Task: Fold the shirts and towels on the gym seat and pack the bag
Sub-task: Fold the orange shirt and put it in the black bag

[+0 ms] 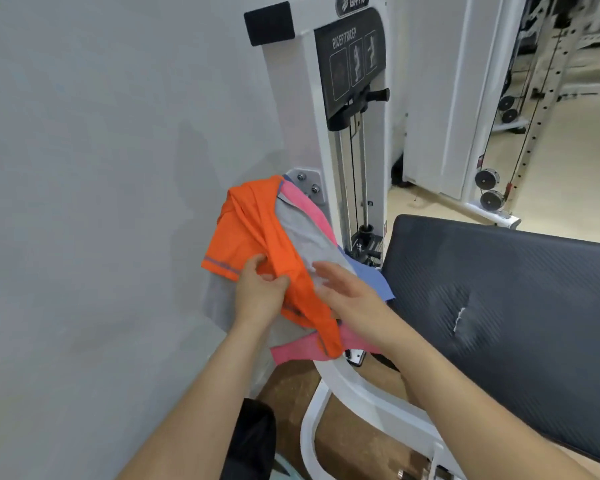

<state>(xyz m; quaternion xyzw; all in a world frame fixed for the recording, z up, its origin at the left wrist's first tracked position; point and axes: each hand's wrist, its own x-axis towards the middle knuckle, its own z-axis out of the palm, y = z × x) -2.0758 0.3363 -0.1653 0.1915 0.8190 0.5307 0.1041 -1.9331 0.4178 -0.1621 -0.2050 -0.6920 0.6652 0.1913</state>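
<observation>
Left hand [260, 292] pinches a bunched fold of the orange shirt [253, 230], which tops the pile just left of the black seat [499, 271]. Right hand [347, 296] flat, fingers straight, over the grey garment [305, 237]; blurred, contact unclear. Pink towel [302, 348] and blue cloth [371, 278] mostly buried. Shirt bright orange, hem striped grey.

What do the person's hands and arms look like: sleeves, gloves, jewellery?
The left hand and right hand are ungloved, with no rings or watch visible. Both forearms are bare, no sleeve in view. The right hand is motion-blurred.
</observation>
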